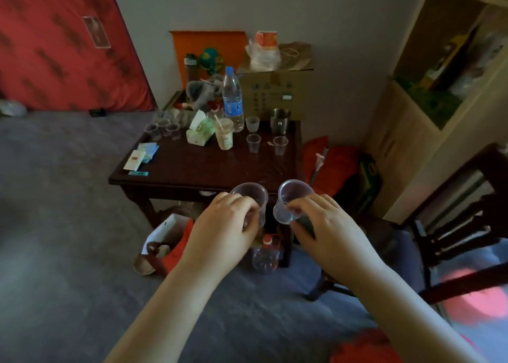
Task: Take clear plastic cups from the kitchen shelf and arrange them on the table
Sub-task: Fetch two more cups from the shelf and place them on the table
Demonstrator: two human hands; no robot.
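Observation:
My left hand (224, 232) grips a clear plastic cup (251, 195) upright, just in front of the near edge of the dark wooden table (192, 167). In my right hand (327, 225) is a second clear cup (291, 199), tilted toward the left. Both cups are held in the air, close together. On the table's right part stand two clear cups (253, 142) (280, 145) side by side, with a frosted cup (252, 123) behind them. Several more clear cups (165, 130) cluster at the table's far left corner.
The table also carries a water bottle (233, 98), a tissue box (200, 131), a drink cup with a straw (224, 137), a metal mug (279, 120) and cards (140, 156). A cardboard box (275, 93) stands behind. A dark chair (453, 225) is at right, a shelf unit (453, 60) beyond, clutter under the table.

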